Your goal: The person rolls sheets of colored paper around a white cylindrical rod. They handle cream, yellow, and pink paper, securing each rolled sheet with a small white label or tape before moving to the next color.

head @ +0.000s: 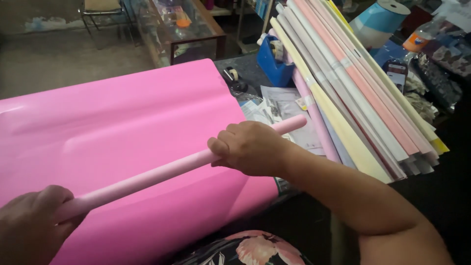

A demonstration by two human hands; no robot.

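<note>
Nearest us, our left hand is cut off by the frame's lower left corner, so we see only knuckles wrapped tight around one end of the pale pink roll; the floral cloth at the bottom edge is also cropped. Our right hand is closed firmly on the roll nearer its other end, hiding that stretch of it; the free tip pokes out beyond the fingers. The roll is a slim, smooth, matt tube, slanting up to the right just above the glossy pink sheet spread under it; farther off lie papers, a stack of pastel rolls, and a blurred blue box.
</note>
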